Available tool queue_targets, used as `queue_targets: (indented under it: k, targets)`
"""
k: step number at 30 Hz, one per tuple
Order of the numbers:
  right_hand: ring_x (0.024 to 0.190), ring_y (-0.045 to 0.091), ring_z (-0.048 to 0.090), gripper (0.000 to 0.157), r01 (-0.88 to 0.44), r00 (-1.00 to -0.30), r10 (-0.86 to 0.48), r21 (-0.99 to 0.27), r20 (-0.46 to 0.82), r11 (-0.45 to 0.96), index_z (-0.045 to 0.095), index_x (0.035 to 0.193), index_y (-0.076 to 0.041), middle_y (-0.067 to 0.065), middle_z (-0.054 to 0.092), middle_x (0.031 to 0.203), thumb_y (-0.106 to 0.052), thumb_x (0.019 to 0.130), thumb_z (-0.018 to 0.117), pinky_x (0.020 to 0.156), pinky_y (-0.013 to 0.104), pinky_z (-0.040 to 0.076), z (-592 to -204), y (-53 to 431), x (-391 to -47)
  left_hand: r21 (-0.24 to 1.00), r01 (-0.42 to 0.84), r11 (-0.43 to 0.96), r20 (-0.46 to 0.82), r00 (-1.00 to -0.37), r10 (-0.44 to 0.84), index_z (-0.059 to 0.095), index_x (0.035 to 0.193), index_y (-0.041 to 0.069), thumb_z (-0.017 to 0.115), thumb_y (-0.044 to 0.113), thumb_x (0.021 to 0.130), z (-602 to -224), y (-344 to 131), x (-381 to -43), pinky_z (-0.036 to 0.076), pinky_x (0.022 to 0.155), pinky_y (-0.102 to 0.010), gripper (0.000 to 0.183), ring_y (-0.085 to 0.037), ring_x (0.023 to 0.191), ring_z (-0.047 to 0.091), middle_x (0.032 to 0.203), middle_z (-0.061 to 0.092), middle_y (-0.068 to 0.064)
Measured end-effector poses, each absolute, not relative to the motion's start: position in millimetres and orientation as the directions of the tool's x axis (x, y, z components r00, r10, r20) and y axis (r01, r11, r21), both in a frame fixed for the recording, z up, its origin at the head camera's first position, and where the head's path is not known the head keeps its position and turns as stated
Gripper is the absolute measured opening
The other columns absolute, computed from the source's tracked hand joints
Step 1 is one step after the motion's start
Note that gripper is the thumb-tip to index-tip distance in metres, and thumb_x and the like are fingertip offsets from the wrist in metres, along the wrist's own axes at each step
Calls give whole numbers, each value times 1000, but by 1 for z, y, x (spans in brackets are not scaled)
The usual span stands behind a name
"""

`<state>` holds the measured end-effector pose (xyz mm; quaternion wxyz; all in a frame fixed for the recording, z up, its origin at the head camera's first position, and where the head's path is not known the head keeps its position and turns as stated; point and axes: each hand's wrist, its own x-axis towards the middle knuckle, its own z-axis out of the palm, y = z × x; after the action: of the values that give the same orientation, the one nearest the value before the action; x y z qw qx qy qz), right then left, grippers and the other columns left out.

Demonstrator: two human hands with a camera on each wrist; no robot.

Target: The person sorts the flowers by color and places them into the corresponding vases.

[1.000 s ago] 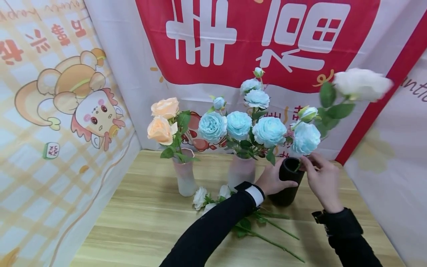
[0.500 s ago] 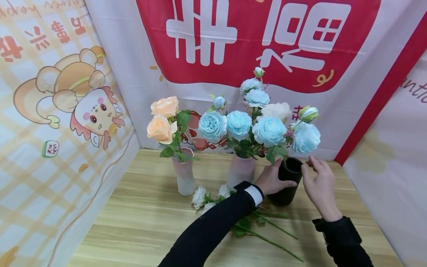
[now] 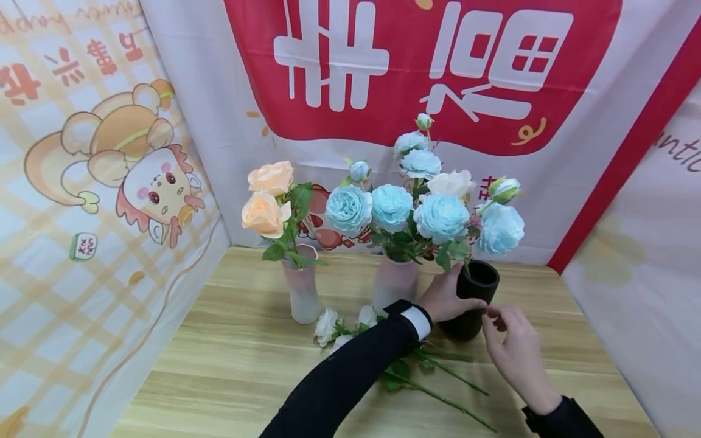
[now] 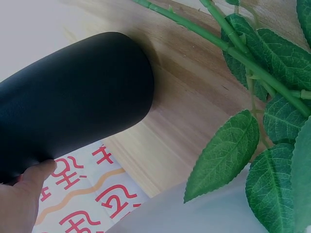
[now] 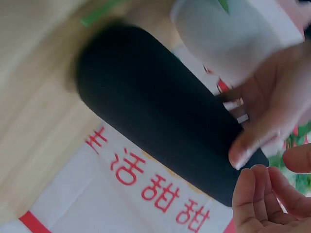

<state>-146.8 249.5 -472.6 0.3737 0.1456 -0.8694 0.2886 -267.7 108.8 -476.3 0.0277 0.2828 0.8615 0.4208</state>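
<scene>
Near the right side of the table stands a black vase (image 3: pixel 464 325), and my left hand (image 3: pixel 440 298) grips it with the thumb across its front. A white rose (image 3: pixel 453 184) leans left out of that vase, its head behind the blue roses and its stem at the rim. Just right of the vase is my right hand (image 3: pixel 517 356), its fingers loosely bent and holding nothing. The right wrist view has those fingertips (image 5: pixel 260 174) close to the left thumb, by the vase's upper end.
Blue roses (image 3: pixel 391 208) fill a pink-and-white vase (image 3: pixel 395 286) to the left. Peach roses (image 3: pixel 263 213) stand in a slimmer vase (image 3: pixel 303 295) farther left. White roses (image 3: pixel 327 325) with green stems (image 3: pixel 449 402) lie on the table in front, partly under the left sleeve (image 3: pixel 345 377).
The white rose has swung from the right over to the left side of the black vase's mouth. My right hand has released its stem and moved down beside the vase; my left hand stays put.
</scene>
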Motion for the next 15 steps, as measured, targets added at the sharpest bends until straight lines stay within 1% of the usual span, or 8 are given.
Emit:
queue_targets:
  k: [3,5,8,10,12,15]
  targets:
    - [65,18,55,16,-502,-686,-100,-370,721,782,68,92,2,4,60,81,9,78,69,58,22,43,-485,247,-135,736,460,497,181,-841,510,28,155,14,73,54,83,-478,109,-267,46,92,-24,94,-15,118,56,140,52,-7]
    - [63,14,53,16,-514,-717,-151,-370,681,774,68,89,-2,-1,58,78,8,77,70,54,20,43,-493,243,-128,736,461,496,181,-840,512,27,155,15,73,53,84,-478,109,-268,45,93,-25,93,-16,120,55,141,51,-7]
    - [64,6,52,16,-513,-790,-242,-389,564,765,68,85,-9,-9,55,78,5,79,73,52,20,43,-503,234,-119,736,462,494,184,-840,511,25,156,15,73,53,84,-479,108,-269,44,95,-26,94,-17,124,52,145,47,-6]
    - [67,3,52,14,-532,-816,-343,-371,465,762,68,85,-12,-11,55,79,0,81,74,53,22,46,-509,228,-115,743,458,488,182,-840,511,24,156,15,72,53,85,-478,108,-269,44,97,-27,94,-17,126,50,147,45,-6]
    - [72,2,53,8,-582,-806,-471,-332,359,742,69,85,-13,-12,56,82,-6,86,73,57,24,48,-514,222,-112,749,449,487,172,-842,512,23,157,16,72,54,85,-478,108,-268,43,98,-27,95,-18,128,49,148,43,-6]
    - [74,1,51,5,-680,-733,-636,-277,242,679,68,87,-15,-13,54,85,-14,89,72,58,24,48,-523,214,-110,751,439,493,155,-843,515,22,157,16,71,54,85,-477,107,-267,43,98,-28,95,-19,128,48,149,42,-7]
